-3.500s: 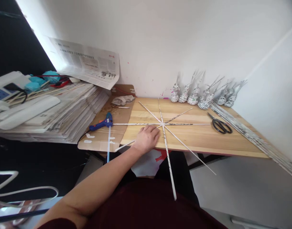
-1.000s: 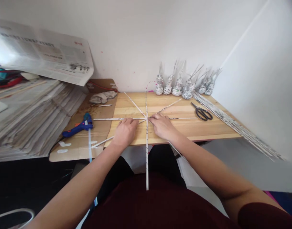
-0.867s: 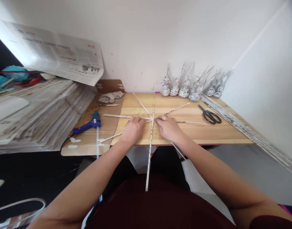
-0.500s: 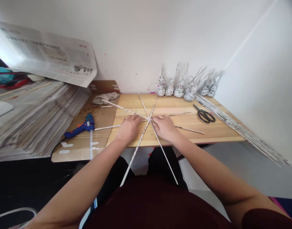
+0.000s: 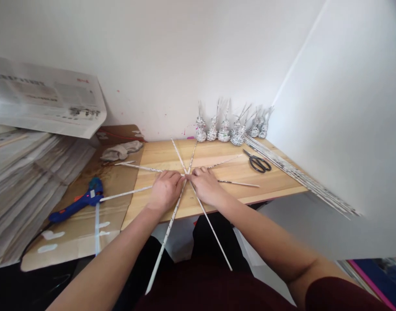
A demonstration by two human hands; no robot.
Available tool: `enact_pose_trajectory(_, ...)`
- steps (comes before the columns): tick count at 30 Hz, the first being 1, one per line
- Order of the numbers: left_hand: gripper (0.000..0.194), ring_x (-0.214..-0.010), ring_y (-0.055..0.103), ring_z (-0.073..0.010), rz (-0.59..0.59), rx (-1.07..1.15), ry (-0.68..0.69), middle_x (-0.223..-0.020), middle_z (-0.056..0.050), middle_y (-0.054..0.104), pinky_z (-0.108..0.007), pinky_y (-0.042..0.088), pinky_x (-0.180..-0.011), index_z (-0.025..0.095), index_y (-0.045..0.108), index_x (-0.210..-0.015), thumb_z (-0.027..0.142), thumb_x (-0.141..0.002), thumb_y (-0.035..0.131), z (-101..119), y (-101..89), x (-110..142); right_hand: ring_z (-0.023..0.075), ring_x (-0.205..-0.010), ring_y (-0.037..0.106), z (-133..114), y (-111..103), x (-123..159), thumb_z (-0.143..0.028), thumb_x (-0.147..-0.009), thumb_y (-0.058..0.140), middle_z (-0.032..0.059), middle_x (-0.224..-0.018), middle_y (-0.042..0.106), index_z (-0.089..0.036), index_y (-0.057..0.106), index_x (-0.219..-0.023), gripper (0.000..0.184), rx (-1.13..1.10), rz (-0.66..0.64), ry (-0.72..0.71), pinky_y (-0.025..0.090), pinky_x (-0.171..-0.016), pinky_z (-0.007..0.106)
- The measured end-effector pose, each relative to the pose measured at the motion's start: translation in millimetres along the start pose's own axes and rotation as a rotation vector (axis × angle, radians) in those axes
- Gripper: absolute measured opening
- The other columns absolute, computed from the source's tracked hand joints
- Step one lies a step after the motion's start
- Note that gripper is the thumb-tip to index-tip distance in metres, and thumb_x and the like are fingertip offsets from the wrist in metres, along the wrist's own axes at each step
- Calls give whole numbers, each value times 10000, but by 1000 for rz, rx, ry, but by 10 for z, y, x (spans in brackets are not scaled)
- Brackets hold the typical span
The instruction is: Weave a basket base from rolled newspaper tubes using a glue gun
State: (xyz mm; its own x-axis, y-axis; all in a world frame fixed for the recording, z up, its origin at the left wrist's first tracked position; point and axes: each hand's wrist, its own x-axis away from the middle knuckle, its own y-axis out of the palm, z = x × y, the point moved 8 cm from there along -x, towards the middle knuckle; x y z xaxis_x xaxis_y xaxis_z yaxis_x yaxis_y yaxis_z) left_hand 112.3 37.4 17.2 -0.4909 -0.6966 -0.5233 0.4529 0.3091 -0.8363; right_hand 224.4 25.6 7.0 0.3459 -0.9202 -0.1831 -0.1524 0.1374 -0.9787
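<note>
Several thin rolled-newspaper sticks (image 5: pixel 171 224) cross at one centre and fan out like spokes over the wooden board (image 5: pixel 155 151). Two of them reach past the front edge above my lap. Just left of the crossing, my left hand (image 5: pixel 167 188) has its fingers closed on the paper sticks. On the other side my right hand (image 5: pixel 204 183) pinches them, its thumb and fingertips close to those of the left. The crossing itself is mostly covered by my fingertips.
A blue glue gun (image 5: pixel 84 201) lies on cardboard (image 5: pixel 71 242) at left, beside stacked newspapers (image 5: pixel 49 181) and a glove (image 5: pixel 121 150). Black-handled scissors (image 5: pixel 259 163), a bundle of paper sticks (image 5: pixel 291 170) and several woven paper gourds (image 5: pixel 223 129) are at right.
The camera view has shifted, so the scene sits further left and lower. My left hand has come in to the crossing, and the upper left stick has swung lower.
</note>
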Motion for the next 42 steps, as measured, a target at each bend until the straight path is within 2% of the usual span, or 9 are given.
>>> enact_pose_trajectory(5,271,-993,633,-230,23,60,3,-1070,-99,713,-376,500,-917,165,596,-1181,167,-959,440,-20,130,-38,273,-1088,454,22,31,41,-221,-987,403,106,-1154,606,-304,543,-1401,444,-14,-2,12,360,-850,379)
enact_pose_trajectory(12,244,-994,635,-259,23,13,-23,-1049,-107,719,-405,491,-897,163,636,-1132,184,-941,485,-33,121,6,267,-1126,447,-15,77,5,-209,-986,423,76,-1215,616,-325,586,-1360,425,-66,-19,-35,359,-864,386)
enact_pose_trajectory(16,238,-975,634,-255,99,37,-46,-1042,-93,726,-391,475,-886,170,656,-1109,229,-961,480,-73,40,0,258,-1112,469,5,70,-10,-177,-970,436,83,-1193,631,-292,566,-1385,450,-119,35,-23,369,-869,374)
enact_pose_trajectory(21,256,-847,643,-195,244,154,-124,-898,-62,736,-292,463,-784,190,701,-941,352,-973,505,-240,-115,40,249,-1097,494,141,-13,-42,-117,-943,422,108,-1220,629,-191,596,-1353,451,-190,115,19,374,-936,368)
enact_pose_trajectory(25,440,-567,528,-120,213,190,-232,-600,-15,606,-248,346,-564,179,609,-637,448,-965,493,-315,-129,76,249,-1110,480,181,-64,-95,-93,-923,438,107,-1220,634,-183,635,-1310,443,-197,125,-3,369,-962,370)
enact_pose_trajectory(28,513,-490,421,-96,217,158,-265,-507,13,489,-258,258,-514,178,514,-536,465,-960,478,-285,-163,98,250,-1116,463,126,-39,-127,-77,-908,450,90,-1206,642,-217,641,-1310,467,-178,90,-52,366,-951,374)
enact_pose_trajectory(32,335,-485,438,-107,272,117,-320,-511,41,465,-254,270,-522,193,629,-731,441,-930,526,-304,-228,118,261,-1116,440,89,2,-142,-90,-915,460,93,-1191,645,-235,634,-1322,466,-124,75,-61,350,-933,390)
enact_pose_trajectory(36,168,-713,597,-179,299,33,-219,-683,0,607,-297,405,-714,191,637,-980,321,-896,571,-267,-240,62,264,-1090,432,75,28,-129,-106,-929,461,92,-1147,649,-266,611,-1349,474,-98,92,-81,341,-896,394)
enact_pose_trajectory(42,307,-994,632,-235,119,143,-8,-1061,-89,696,-367,470,-896,168,529,-1209,181,-903,504,-132,7,2,264,-1113,418,38,53,-126,-228,-989,465,82,-1152,639,-303,658,-1271,351,-74,84,-88,332,-895,402)
